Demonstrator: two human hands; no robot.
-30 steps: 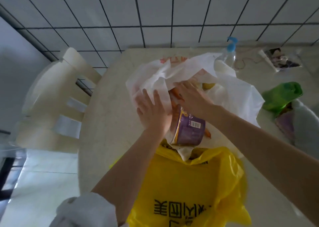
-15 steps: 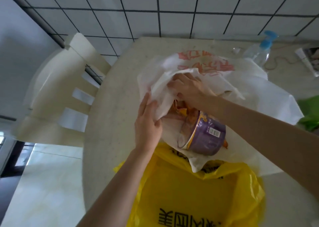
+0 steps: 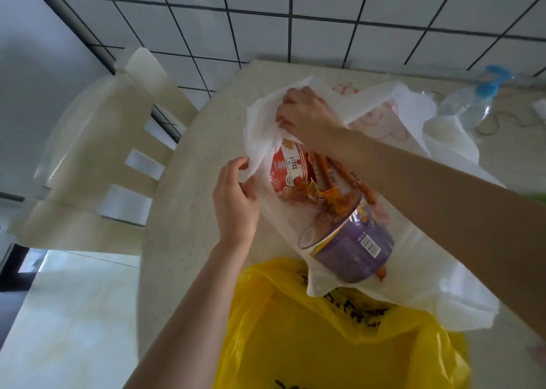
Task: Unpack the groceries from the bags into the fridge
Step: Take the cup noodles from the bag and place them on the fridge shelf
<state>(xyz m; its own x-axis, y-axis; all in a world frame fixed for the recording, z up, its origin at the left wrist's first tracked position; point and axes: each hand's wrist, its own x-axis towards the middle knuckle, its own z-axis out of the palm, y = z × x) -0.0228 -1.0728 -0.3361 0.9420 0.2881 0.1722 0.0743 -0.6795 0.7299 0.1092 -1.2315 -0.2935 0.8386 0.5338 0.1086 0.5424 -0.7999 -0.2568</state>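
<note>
Now that you have spread the white bag (image 3: 384,240) wider than a moment ago, the red cup (image 3: 288,171) and purple tub (image 3: 354,248) lie exposed between your hands. Your left hand (image 3: 235,208) pinches the near rim; your right hand (image 3: 307,116) grips the far rim. Lift upward: the yellow bag (image 3: 310,338) crowds the tub's near side.

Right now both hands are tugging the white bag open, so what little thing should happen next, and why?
Probably the right hand should let go of the white bag and take a grip on the red-and-white cup. Both hands, the left hand too, pinch the bag's edges apart, the mouth gapes, and that cup lies uncovered nearest the right hand, above the purple tub.
</note>
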